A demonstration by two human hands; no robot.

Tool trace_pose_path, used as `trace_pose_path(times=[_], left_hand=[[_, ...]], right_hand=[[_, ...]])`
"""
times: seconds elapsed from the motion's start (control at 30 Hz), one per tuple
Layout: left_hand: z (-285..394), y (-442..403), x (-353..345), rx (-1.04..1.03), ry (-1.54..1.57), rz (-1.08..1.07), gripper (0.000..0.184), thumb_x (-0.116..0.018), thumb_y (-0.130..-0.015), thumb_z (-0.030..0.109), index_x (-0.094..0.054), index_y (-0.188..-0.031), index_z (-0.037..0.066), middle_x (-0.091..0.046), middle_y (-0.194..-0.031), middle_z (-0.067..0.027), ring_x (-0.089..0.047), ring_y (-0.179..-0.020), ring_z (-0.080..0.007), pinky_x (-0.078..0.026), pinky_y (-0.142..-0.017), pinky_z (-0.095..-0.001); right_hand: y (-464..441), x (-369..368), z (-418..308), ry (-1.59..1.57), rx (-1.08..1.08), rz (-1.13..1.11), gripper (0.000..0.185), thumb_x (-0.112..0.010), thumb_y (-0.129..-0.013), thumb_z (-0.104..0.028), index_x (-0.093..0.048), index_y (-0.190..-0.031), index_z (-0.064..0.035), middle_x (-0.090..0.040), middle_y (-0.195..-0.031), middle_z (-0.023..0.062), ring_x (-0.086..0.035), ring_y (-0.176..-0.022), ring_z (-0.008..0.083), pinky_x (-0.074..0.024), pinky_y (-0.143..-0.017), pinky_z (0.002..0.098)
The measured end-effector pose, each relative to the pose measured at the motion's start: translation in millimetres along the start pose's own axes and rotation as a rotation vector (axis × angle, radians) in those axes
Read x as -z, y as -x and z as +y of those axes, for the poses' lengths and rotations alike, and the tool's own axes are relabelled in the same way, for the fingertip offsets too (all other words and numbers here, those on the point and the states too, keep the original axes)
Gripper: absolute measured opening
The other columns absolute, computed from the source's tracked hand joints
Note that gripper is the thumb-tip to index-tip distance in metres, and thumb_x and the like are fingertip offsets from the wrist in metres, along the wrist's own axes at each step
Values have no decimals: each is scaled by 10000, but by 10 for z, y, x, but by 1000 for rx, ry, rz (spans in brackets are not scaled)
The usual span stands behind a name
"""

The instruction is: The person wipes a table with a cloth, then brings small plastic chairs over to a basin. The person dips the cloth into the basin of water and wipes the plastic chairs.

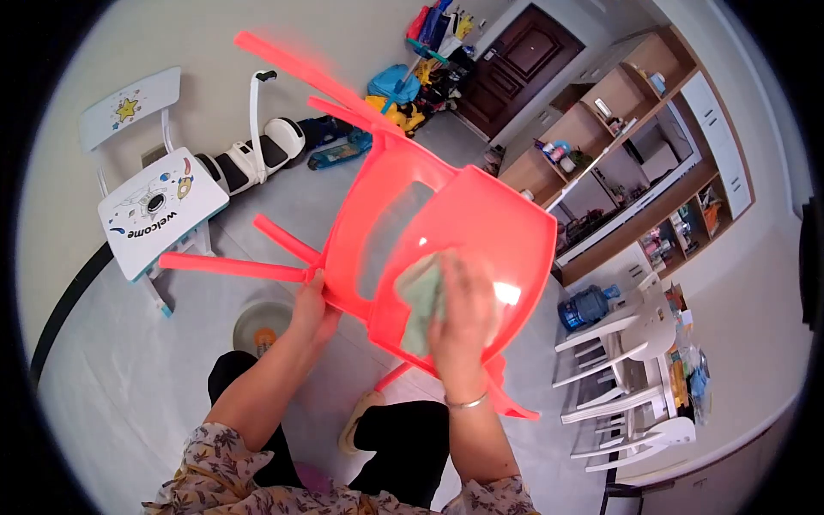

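A bright red plastic chair [524, 232] is tipped over in front of me, with legs sticking out toward the left. My left hand [316, 307] is closed around the chair where a leg meets the frame. On the broad red panel lies a pale green cloth [416, 300]. My right hand [465, 313], slightly blurred, presses this cloth against the panel, and a bracelet circles that wrist. The cloth is bunched under the fingers, so part of it is hidden.
A round basin [243, 330] stands on the floor by my knee. To the left are a white child's chair [163, 206] marked "welcome" and a white-and-black scooter [257, 154]. White chairs [622, 343] and a blue water jug [585, 307] stand right. A wooden cabinet [678, 51] lies behind.
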State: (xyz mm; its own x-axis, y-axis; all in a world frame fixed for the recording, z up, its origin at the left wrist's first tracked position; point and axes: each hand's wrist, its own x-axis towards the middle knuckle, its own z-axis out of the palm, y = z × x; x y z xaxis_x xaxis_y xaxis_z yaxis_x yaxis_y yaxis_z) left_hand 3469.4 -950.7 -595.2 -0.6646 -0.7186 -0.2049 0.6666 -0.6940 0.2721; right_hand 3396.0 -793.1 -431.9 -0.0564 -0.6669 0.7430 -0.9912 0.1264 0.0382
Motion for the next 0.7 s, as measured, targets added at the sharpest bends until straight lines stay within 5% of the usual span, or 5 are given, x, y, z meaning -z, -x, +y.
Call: trace_pose_path(times=[0.1, 0.37, 0.47, 0.53, 0.7], left_hand=[[-63, -42, -43, 42, 12, 9, 299, -391, -1049, 181, -501, -1287, 38, -603, -1236, -88, -597, -1109, -210, -497, -960, -385], [-45, -76, -91, -81, 3, -30, 320, -388, -1047, 179, -473, -1324, 43, -579, -1277, -99, -583, -1145, -223, -487, -984, -387], [-73, -50, -111, -179, -19, -81, 329, -403, -1043, 179, -464, -1339, 47, -577, -1281, -106, -580, -1153, -234, -481, -996, -392], [11, -80, -46, -110, -3, -83, 332, -407, -1042, 179, -464, -1340, 43, -577, -1282, -108, -580, -1152, -237, -481, -997, -396], [59, -33, -63, -52, 22, -66, 327, -418, -1039, 178, -476, -1322, 27, -574, -1288, -111, -579, -1151, -235, -486, -988, -406]], right_hand=[[-261, 143, 97, 132, -175, 104, 578, -563, -655, 125, -626, -1209, -30, -549, -1271, 182, -502, -1222, 390, -435, -1017, 453], [318, -327, -141, -175, 87, -138, 301, -533, -812, 12, -613, -1100, -18, -610, -1142, 189, -560, -1134, 361, -418, -1023, 480], [145, -66, 255, -139, -78, -77, 401, -614, -682, 102, -572, -1067, -5, -543, -1222, 212, -517, -1184, 384, -456, -974, 436], [-175, 166, 275, 144, -183, 261, 431, -627, -672, 96, -550, -1084, -2, -560, -1168, 212, -547, -1115, 391, -464, -931, 434], [357, -15, 1, -12, -135, 85, 525, -652, -674, 65, -528, -1180, -5, -573, -1162, 204, -569, -1078, 391, -465, -895, 450]])
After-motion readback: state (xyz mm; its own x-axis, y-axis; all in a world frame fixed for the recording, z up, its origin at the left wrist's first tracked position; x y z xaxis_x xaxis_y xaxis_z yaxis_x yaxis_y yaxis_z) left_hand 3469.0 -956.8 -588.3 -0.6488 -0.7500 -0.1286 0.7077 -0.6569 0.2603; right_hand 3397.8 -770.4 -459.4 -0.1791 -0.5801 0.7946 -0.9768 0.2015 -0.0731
